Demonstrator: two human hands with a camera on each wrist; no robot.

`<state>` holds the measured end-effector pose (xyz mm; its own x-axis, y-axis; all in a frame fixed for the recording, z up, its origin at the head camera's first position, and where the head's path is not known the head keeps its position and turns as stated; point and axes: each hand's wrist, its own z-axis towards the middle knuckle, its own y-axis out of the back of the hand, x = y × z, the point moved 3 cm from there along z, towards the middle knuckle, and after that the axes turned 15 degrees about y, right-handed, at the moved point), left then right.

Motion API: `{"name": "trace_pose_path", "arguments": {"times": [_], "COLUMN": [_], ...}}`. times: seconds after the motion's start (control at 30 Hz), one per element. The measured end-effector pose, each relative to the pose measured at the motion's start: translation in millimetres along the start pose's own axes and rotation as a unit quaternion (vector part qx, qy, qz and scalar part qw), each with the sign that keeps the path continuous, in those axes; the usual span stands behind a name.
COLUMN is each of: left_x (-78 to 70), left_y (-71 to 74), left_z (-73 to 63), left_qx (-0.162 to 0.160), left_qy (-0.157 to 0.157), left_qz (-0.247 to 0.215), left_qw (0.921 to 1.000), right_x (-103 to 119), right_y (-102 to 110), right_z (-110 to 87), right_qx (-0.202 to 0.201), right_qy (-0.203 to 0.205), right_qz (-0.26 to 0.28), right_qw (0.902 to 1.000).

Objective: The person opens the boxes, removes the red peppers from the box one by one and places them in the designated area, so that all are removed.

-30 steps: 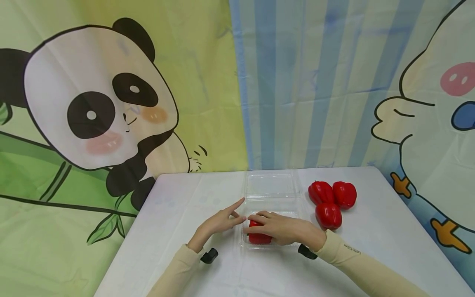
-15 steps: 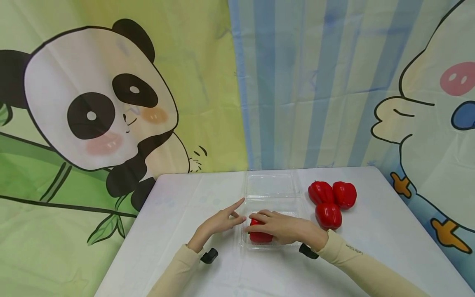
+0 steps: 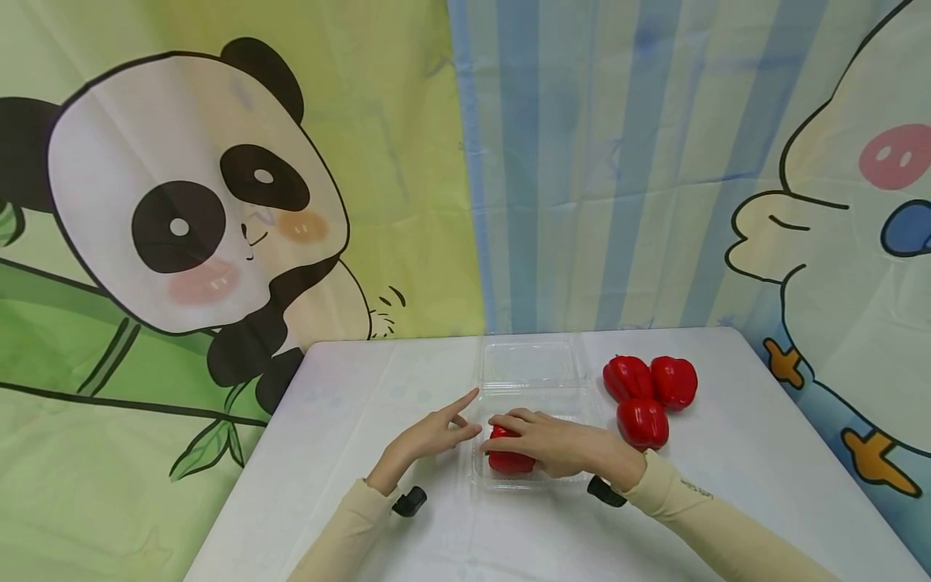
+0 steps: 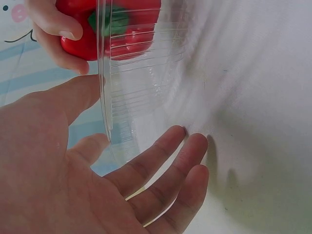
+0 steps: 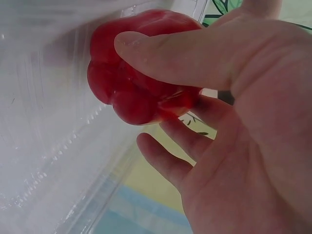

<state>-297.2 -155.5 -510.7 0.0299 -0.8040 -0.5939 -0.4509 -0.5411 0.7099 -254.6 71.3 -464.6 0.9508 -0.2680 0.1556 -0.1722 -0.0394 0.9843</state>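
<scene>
My right hand (image 3: 556, 444) holds a red bell pepper (image 3: 512, 462) over the near left part of a clear plastic clamshell container (image 3: 560, 404). In the right wrist view, the thumb lies across the pepper (image 5: 109, 80) and fingers reach round its other side. The pepper's green stem (image 4: 117, 22) faces left and shows through the container's wall in the left wrist view. My left hand (image 3: 429, 434) is at the container's left side. Its thumb and forefinger meet the rim (image 4: 103, 97), while the other fingers stretch loosely along the outside of the wall.
The container's lid (image 3: 534, 362) lies open toward the back edge of the white table (image 3: 393, 380). Three more red bell peppers (image 3: 643, 423) sit together to the right of the container. A cartoon-printed curtain (image 3: 553, 162) hangs behind the table.
The right hand and its pepper have shifted very slightly right and away from me over the container. My left hand keeps its place at the rim.
</scene>
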Motion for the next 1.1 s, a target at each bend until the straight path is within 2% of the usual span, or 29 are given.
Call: {"name": "trace_pose_path", "arguments": {"times": [1.1], "left_x": [-1.5], "left_y": [-1.2], "left_z": [-0.7], "left_qx": [-0.001], "left_qy": [0.015], "left_qz": [-0.002], "left_qw": [0.9999], "right_x": [-0.1], "right_y": [7.6], "right_z": [-18.7], "right_qx": [-0.031], "right_qy": [-0.017], "right_qz": [0.029], "right_qw": [0.9989]}}
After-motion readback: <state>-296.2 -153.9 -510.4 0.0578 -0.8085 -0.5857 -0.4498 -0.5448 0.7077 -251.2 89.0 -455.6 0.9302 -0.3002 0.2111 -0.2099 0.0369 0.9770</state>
